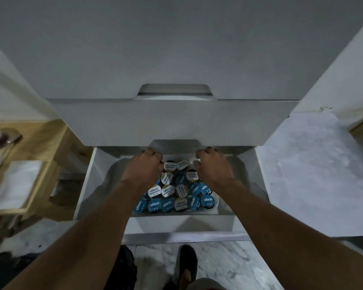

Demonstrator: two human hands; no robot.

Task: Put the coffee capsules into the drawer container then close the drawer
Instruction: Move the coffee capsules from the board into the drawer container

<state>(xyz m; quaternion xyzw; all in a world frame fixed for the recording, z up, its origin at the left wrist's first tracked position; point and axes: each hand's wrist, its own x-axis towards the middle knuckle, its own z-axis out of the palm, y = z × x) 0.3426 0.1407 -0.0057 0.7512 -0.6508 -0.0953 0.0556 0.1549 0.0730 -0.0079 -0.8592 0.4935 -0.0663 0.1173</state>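
We reach both arms past the capsules [177, 193], left hand [144, 167] and right hand [214, 165] curled at the far end of the drawer [86, 186], and we cannot tell their grip.

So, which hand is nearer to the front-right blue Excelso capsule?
Right. The right hand is just beyond the blue Excelso capsule; the left hand is farther off, beyond it and to its left.

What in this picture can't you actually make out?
- Head view: whether the left hand and right hand grip anything; their fingertips curl out of sight.
- How many coffee capsules lie in the drawer; hands and the top layer cover some.
- The small print on the lids: too small.
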